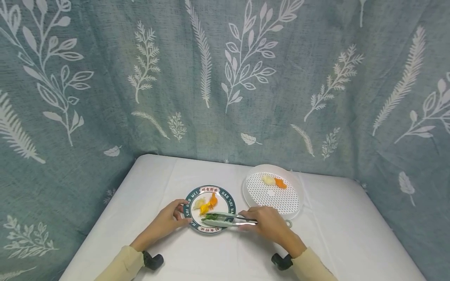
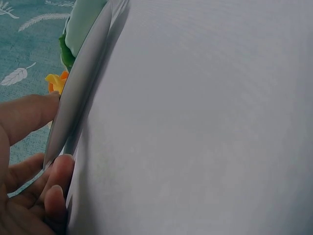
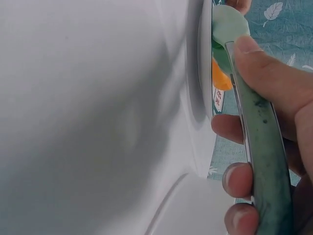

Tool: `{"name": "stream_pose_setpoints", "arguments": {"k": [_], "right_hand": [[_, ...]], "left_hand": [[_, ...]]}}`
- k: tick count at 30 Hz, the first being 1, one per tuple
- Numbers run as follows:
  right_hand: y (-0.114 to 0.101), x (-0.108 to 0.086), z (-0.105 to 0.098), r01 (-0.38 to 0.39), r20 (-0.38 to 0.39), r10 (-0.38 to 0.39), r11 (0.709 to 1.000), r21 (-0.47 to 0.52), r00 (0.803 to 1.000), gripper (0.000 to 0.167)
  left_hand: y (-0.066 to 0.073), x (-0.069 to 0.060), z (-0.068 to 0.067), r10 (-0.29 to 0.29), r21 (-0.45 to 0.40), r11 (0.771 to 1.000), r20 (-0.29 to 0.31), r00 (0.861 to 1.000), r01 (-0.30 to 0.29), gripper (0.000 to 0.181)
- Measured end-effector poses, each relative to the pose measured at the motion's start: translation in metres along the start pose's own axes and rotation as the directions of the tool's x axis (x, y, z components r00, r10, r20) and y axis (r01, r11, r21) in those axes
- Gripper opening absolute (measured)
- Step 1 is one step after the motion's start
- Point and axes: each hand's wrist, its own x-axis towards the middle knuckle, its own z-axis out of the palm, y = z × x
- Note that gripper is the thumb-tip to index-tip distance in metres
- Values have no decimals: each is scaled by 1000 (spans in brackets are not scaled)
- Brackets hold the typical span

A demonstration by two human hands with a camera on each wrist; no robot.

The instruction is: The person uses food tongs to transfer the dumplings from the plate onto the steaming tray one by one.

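My left hand (image 1: 168, 221) pinches the left rim of a round plate (image 1: 231, 201) with a green lettered border. In the left wrist view the thumb (image 2: 29, 117) lies on the upper side and fingertips (image 2: 62, 171) reach beneath. My right hand (image 1: 268, 223) grips pale green and metal tongs (image 1: 242, 219), seen close up in the right wrist view. Between the tong tips, over the plate's front part, is a dark green food piece (image 1: 209, 217). Behind it lie yellow (image 1: 204, 208), orange (image 1: 213, 200) and whitish (image 1: 199, 203) dumpling-like pieces.
A white round perforated steamer tray (image 1: 298, 191) stands right of the plate, behind my right hand. On it sit a cream piece (image 1: 268, 180) and an orange piece (image 1: 280, 183). A white cloth (image 1: 158, 183) covers the table; a patterned curtain (image 1: 218, 128) hangs behind.
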Motion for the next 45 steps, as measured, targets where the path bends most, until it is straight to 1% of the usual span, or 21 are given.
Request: {"name": "stream_pose_setpoints", "arguments": {"k": [5, 10, 13, 19, 24, 28, 33, 36, 41, 45], "right_hand": [[3, -7, -3, -16, -15, 15, 1000, -7, 1000, 45], [9, -16, -7, -40, -74, 41, 999, 19, 996, 42], [13, -21, -12, -54, -115, 57, 998, 29, 992, 41], [16, -29, -24, -105, -154, 110, 994, 40, 982, 44], [21, -36, -30, -152, -181, 154, 988, 27, 971, 45], [28, -41, -32, -161, -204, 162, 987, 21, 965, 43], [34, -46, -37, -178, -219, 177, 984, 16, 960, 47], [37, -50, -39, -207, -232, 202, 978, 3, 952, 50], [43, -56, -40, -257, -251, 247, 966, -9, 936, 51], [49, -60, -41, -305, -267, 291, 952, -14, 919, 51]], "left_hand": [[2, -1, 0, -3, 0, 1000, 8, 1000, 3, 66], [4, -1, -1, 1, -2, 1000, 11, 1000, -1, 66], [4, -1, 0, -2, 1, 1000, 8, 1000, 2, 66], [3, -1, 1, -15, 16, 1000, -11, 1000, 15, 65], [3, -1, 1, -11, 9, 1000, -7, 1000, 11, 66], [3, 0, 0, -3, 6, 1000, 0, 1000, 3, 66], [3, 0, 0, 3, -3, 1000, 4, 1000, -3, 66], [3, 0, 0, 1, -1, 1000, 1, 1000, -1, 66], [4, -1, 1, -10, 10, 1000, -2, 1000, 10, 67], [5, -1, 0, -15, 11, 1000, -4, 1000, 15, 67]]}}
